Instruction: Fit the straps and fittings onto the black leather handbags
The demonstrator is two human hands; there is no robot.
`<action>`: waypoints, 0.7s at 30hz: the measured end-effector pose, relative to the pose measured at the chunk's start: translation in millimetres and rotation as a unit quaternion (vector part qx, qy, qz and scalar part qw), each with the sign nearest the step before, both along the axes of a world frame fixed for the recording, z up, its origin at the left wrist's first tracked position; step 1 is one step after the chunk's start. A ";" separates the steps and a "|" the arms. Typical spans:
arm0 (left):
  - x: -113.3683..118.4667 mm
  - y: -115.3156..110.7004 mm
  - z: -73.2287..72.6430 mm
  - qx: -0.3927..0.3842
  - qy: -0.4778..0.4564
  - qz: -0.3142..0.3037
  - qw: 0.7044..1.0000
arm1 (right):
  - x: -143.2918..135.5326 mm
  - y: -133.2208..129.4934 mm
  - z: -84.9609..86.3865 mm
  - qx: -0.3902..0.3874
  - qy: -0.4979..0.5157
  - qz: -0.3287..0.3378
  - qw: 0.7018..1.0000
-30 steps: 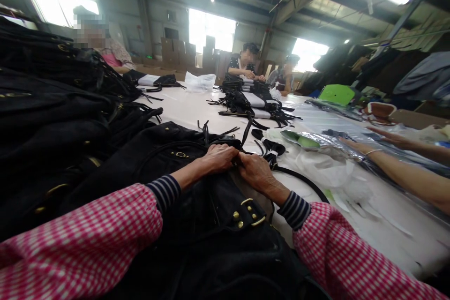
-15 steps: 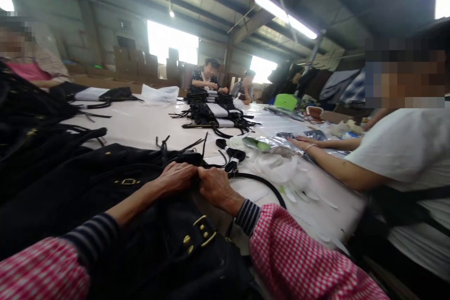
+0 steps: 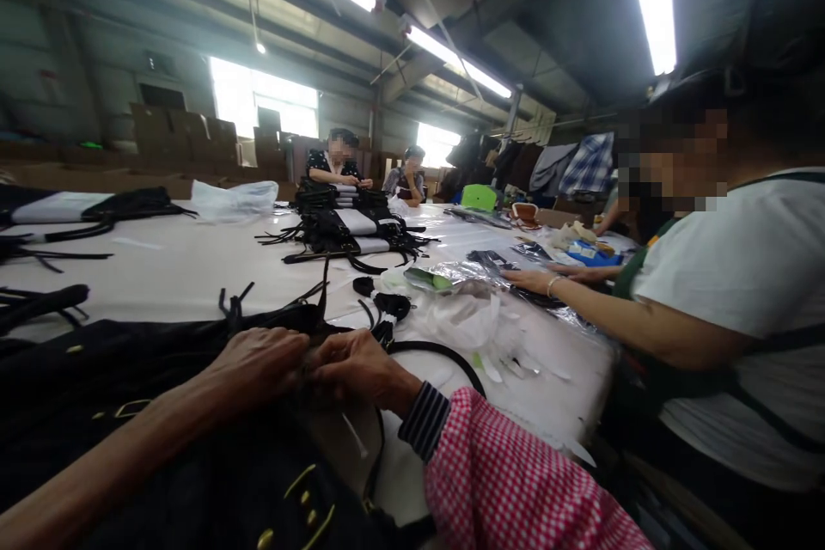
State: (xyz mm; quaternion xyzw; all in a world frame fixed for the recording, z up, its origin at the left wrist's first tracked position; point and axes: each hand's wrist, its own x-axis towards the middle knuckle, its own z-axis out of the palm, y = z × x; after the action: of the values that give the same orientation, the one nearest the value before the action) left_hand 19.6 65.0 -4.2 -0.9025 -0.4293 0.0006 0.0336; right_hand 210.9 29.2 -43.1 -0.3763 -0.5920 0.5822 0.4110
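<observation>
The black bag (image 3: 212, 468) looks matt and leathery; its buckle (image 3: 312, 517) is glossy, gold-toned metal; the table (image 3: 206, 271) is smooth, faintly shiny; the wrapping (image 3: 461, 272) is shiny, crinkled clear plastic; the sleeve (image 3: 509, 473) is matt checked cloth.

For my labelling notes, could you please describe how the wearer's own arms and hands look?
The right sleeve is red-and-white gingham, with a dark, grey-striped cuff; the left forearm shows bare. The left hand and right hand are ungloved.
</observation>
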 end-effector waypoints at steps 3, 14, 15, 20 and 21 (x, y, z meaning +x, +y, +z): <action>6.2 -12.2 13.8 0.031 0.040 -0.022 0.998 | 4.7 -2.5 2.5 -0.037 0.041 0.012 0.998; -9.0 0.3 22.7 -0.263 -0.340 0.001 0.903 | 6.0 -9.6 10.7 -0.086 0.148 0.020 0.985; -7.6 -1.1 21.1 -0.271 -0.362 0.004 0.892 | 5.9 -9.5 9.9 -0.080 0.141 0.011 0.987; -1.3 -10.6 25.5 -0.277 -0.391 0.003 0.878 | 4.4 -8.7 6.7 -0.007 0.052 -0.059 0.997; -0.8 -11.5 26.5 -0.285 -0.391 -0.003 0.875 | 4.0 -8.7 6.9 0.013 0.037 -0.074 0.996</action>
State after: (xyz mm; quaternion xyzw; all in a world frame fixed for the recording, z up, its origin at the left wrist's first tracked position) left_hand 18.8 53.5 22.3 -0.8010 -0.3856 -0.2298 -0.3960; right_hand 214.9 20.5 -36.2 -0.3915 -0.5543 0.5563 0.4796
